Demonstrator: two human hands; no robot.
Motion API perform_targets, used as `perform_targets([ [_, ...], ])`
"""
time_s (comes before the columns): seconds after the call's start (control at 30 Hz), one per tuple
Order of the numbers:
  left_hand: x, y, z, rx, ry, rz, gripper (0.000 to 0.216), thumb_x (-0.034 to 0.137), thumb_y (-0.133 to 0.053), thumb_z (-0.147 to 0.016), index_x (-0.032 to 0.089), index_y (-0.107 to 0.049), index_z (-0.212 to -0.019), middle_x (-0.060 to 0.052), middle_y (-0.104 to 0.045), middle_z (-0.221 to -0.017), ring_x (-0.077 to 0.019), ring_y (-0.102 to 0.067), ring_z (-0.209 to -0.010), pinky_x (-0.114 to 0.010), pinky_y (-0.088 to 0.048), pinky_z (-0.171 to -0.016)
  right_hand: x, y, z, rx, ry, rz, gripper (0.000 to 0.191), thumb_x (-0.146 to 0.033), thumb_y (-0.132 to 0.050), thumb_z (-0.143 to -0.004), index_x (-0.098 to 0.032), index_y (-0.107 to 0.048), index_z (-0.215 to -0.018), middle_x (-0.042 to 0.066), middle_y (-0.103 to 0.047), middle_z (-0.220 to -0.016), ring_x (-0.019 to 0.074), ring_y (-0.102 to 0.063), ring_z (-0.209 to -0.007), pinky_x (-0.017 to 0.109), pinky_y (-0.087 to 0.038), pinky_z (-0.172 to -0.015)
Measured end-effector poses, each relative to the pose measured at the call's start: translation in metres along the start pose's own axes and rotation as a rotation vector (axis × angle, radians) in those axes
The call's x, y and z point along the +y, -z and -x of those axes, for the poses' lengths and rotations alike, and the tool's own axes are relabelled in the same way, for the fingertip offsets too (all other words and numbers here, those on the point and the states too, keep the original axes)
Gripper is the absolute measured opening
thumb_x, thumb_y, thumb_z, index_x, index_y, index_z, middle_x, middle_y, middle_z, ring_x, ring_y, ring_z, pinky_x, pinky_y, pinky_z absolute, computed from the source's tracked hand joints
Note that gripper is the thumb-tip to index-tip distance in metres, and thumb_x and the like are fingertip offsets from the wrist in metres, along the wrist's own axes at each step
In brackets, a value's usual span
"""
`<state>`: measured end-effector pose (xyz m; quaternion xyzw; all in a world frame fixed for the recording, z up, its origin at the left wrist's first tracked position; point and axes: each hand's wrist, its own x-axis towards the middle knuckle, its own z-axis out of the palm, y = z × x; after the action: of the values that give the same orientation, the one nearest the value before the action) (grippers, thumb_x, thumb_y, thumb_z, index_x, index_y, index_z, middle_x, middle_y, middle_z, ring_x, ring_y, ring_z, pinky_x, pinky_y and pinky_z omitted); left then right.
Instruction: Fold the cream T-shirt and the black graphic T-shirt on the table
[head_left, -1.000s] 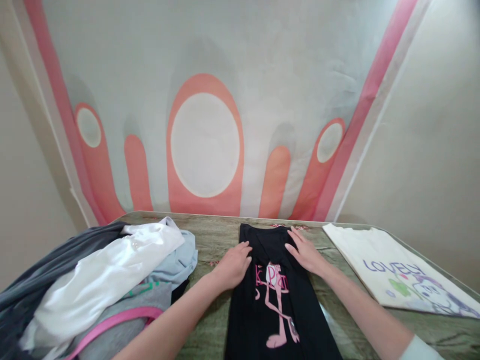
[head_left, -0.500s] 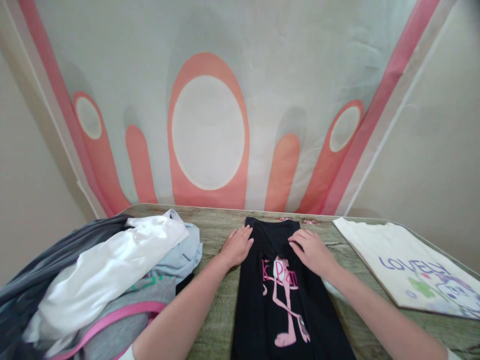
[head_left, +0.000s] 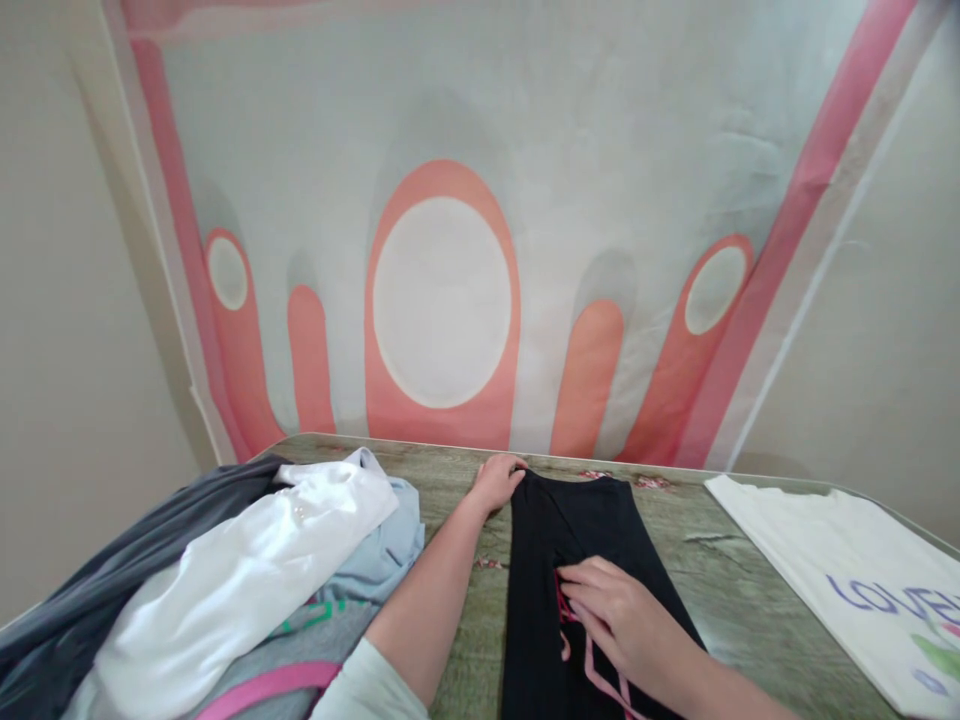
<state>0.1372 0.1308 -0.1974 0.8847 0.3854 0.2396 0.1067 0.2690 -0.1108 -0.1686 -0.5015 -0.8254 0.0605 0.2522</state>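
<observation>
2 hands, 1 black shirt [head_left: 592, 540], 1 white shirt [head_left: 855, 580], 1 heap of clothes [head_left: 225, 580], all on 1 wood-grain table [head_left: 720, 560].

Black shirt w/ pink print lies folded narrow at 6 o'clock of the view, running from the table's far edge down out of the bottom. Left hand [head_left: 496, 482] is on its far left corner, approx 12 o'clock of the shirt; fingers curled over the edge, close together. Can't tell if they pinch the cloth or just press it. Right hand [head_left: 611, 612] lies flat on the shirt's middle, over the print, fingers straight and slightly fanned, pointing to 9 o'clock.

Heap at 8 o'clock holds at least 5 pcs: dark grey, white, pale blue, grey w/ green print, grey w/ pink band. Exact count unclear, layers overlap & the heap runs off the left and bottom edges.

White shirt at 4 o'clock, flat, well apart from the black one; purple lettering cut off by the right edge, only "LOVE" readable.

Pink print mostly hidden under the right hand. Both forearms cut off at the bottom; pale sleeve [head_left: 367, 690] shows on the left arm.

Behind: wall cloth [head_left: 442, 300] w/ 3 white ovals in coral arches.
</observation>
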Motion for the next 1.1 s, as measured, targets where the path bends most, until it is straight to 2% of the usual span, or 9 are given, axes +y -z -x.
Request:
perform_targets([
  [0.17, -0.011, -0.002, -0.011, -0.018, -0.036, 0.033, 0.020, 0.036, -0.053, -0.080, 0.026, -0.059, -0.096, 0.000, -0.059, -0.104, -0.0171, -0.051, -0.102, -0.029, -0.037, -0.090, -0.001, -0.004, 0.001, 0.006, 0.036, 0.006, 0.027, -0.012, -0.042, -0.084, -0.018, -0.064, -0.098, 0.006, -0.062, -0.104, 0.0173, -0.051, -0.099, 0.031, -0.043, -0.088],
  [0.3, -0.018, -0.006, -0.020, -0.066, -0.031, 0.038, 0.024, 0.045, -0.055, -0.077, 0.023, -0.062, -0.084, -0.002, -0.059, -0.101, -0.0197, -0.051, -0.101, -0.032, -0.037, -0.089, -0.004, -0.003, 0.000, -0.055, 0.066, 0.010, 0.023, -0.017, -0.044, -0.084, -0.018, -0.062, -0.099, 0.006, -0.062, -0.102, 0.0186, -0.050, -0.104, 0.035, -0.039, -0.093],
  [0.57, -0.025, -0.003, -0.029, -0.160, -0.082, 0.056, 0.026, 0.049, -0.057, -0.074, 0.027, -0.067, -0.083, 0.000, -0.055, -0.114, -0.0181, -0.046, -0.111, -0.028, -0.032, -0.095, -0.008, 0.002, -0.002, -0.098, 0.096, -0.022, 0.016, -0.016, -0.044, -0.083, -0.018, -0.059, -0.088, 0.005, -0.061, -0.095, 0.0172, -0.051, -0.102, 0.034, -0.036, -0.095],
  [0.83, -0.022, -0.004, -0.028, -0.064, -0.016, 0.007, 0.031, 0.051, -0.058, -0.074, 0.021, -0.066, -0.072, -0.004, -0.058, -0.106, -0.0193, -0.047, -0.107, -0.029, -0.035, -0.091, -0.011, 0.007, -0.001, -0.174, 0.192, 0.006, 0.014, -0.021, -0.045, -0.082, -0.019, -0.056, -0.074, 0.002, -0.059, -0.079, 0.0156, -0.052, -0.090, 0.034, -0.033, -0.097],
  [1.0, -0.021, -0.005, -0.028, -0.029, 0.010, -0.026, 0.029, 0.049, -0.057, -0.075, 0.021, -0.065, -0.071, -0.004, -0.057, -0.105, -0.0205, -0.045, -0.108, -0.032, -0.033, -0.092, -0.012, 0.007, 0.000, -0.247, 0.201, -0.001, 0.012, -0.026, -0.049, -0.080, -0.019, -0.058, -0.077, 0.002, -0.060, -0.082, 0.0165, -0.052, -0.096, 0.037, -0.024, -0.103],
  [1.1, -0.021, -0.006, -0.026, -0.024, 0.010, -0.037, 0.028, 0.047, -0.056, -0.077, 0.021, -0.065, -0.073, -0.004, -0.057, -0.105, -0.0210, -0.046, -0.107, -0.033, -0.034, -0.091, -0.013, 0.009, 0.000, -0.277, 0.149, -0.020, 0.019, -0.031, -0.050, -0.080, -0.018, -0.060, -0.089, 0.006, -0.060, -0.103, 0.0186, -0.045, -0.111, 0.038, -0.019, -0.106],
])
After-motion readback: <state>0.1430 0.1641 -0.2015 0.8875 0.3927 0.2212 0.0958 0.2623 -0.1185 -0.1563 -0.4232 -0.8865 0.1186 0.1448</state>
